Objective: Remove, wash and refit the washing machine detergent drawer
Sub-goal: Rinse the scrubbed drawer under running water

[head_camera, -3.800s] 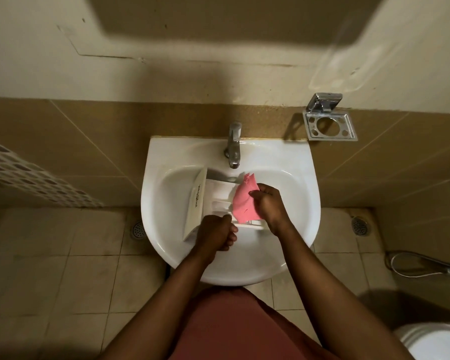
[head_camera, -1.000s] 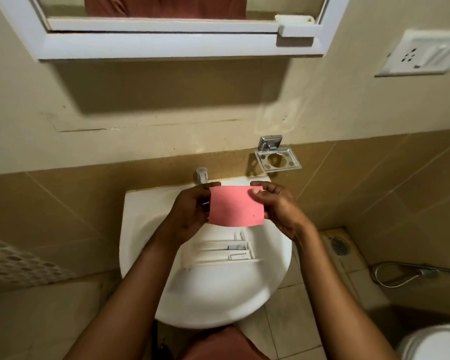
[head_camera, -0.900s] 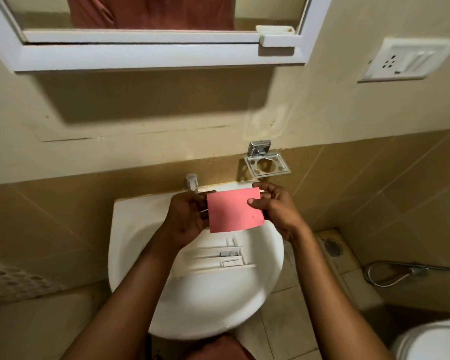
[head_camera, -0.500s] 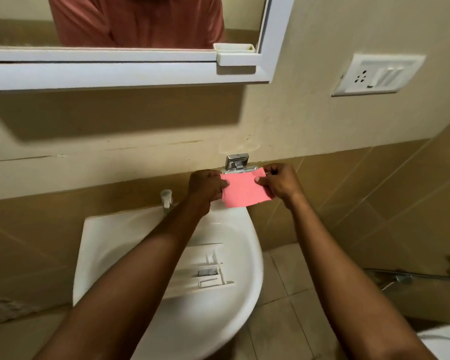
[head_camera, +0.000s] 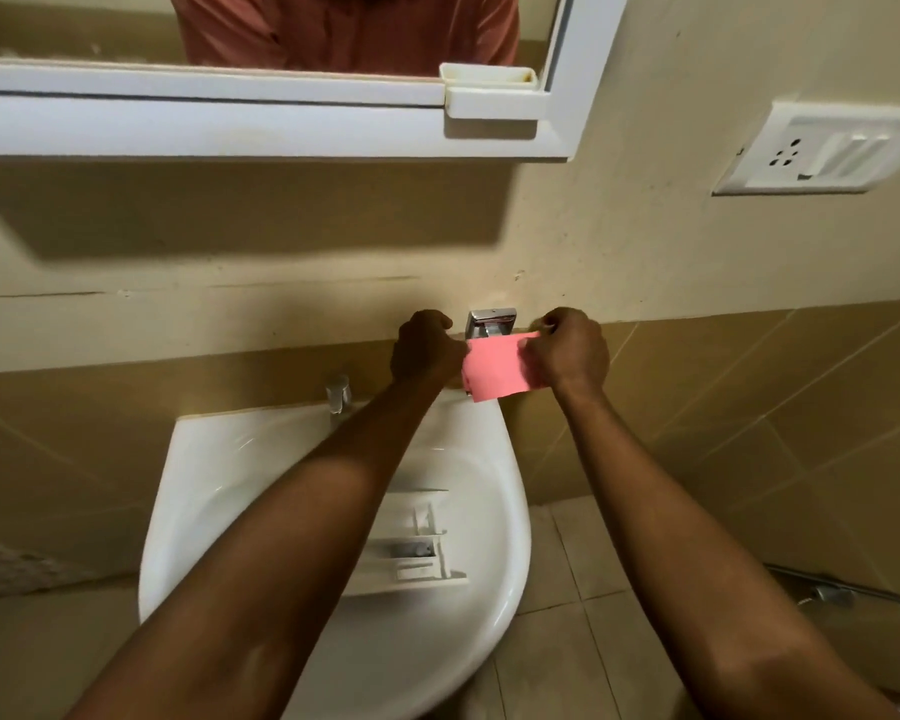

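White detergent drawer (head_camera: 422, 563), divided compartments, in sink (head_camera: 219, 439), pink cloth (head_camera: 494, 368) held beyond

single head-worn wide-angle view, facing forward and down, close above the white ceramic washbasin (head_camera: 230, 444) against the tan tiled wall (head_camera: 74, 433)

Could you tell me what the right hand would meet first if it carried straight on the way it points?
Probably the wall beside the chrome soap holder, whose tray the pink cloth hides. The right hand pinches that cloth close before it, though depth is unclear.
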